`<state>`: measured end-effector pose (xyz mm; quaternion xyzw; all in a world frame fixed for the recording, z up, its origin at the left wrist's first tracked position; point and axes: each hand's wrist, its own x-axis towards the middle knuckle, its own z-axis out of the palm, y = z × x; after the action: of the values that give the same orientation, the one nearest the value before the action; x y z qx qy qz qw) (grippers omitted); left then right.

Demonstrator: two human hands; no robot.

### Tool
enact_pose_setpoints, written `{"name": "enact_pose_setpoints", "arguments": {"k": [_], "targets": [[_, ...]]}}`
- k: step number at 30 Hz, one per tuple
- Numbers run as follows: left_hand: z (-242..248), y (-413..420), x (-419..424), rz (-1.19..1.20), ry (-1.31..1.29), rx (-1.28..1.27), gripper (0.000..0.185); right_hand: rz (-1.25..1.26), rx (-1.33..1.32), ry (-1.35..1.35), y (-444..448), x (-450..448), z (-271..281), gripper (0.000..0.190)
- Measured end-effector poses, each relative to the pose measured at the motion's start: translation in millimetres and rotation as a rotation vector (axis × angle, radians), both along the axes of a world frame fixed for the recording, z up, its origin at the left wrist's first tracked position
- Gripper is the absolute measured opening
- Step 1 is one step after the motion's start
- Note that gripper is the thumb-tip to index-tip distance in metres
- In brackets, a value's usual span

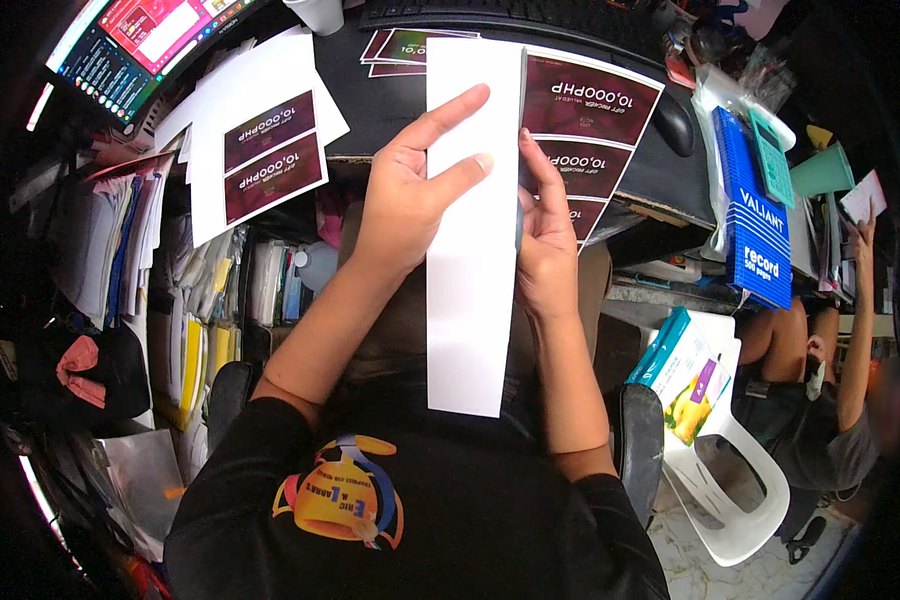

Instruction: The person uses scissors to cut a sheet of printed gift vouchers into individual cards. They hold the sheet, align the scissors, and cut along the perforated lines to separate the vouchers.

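Observation:
My left hand lies against a long sheet of white paper, its thumb and index finger on the upward face. At the sheet's right edge, my right hand grips with curled fingers, partly behind it. A printed sheet of dark red gift vouchers spreads out behind and right of my right hand; a dark edge runs between it and the white paper. Whether the two are one folded sheet I cannot tell. Left of my hands, white sheets carry two printed vouchers. Several cut vouchers lie behind the held paper.
A keyboard and a foam cup stand at the back; a mouse is at the right. Further right are a blue record book, a calculator and a white plastic chair bearing a paper ream. Another person sits beyond.

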<state>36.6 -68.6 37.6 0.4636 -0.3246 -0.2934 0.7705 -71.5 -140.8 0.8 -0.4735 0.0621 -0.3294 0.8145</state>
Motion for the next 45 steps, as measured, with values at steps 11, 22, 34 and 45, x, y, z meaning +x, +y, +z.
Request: {"name": "enact_pose_setpoints", "arguments": {"k": [11,22,34,45], "targets": [[6,-29,24,-0.039,0.043,-0.011,0.052,0.015,-0.049,0.03,-30,21,10,0.069],[13,-92,69,-0.102,0.123,0.015,0.059,-0.037,-0.013,0.085,-82,61,26,0.067],[-21,-73,48,-0.05,0.47,-0.139,0.083,-0.136,0.01,0.149,-126,73,14,0.059],[-11,55,149,0.169,0.194,-0.103,0.04,-0.171,-0.218,0.103,-80,-28,58,0.065]]}}
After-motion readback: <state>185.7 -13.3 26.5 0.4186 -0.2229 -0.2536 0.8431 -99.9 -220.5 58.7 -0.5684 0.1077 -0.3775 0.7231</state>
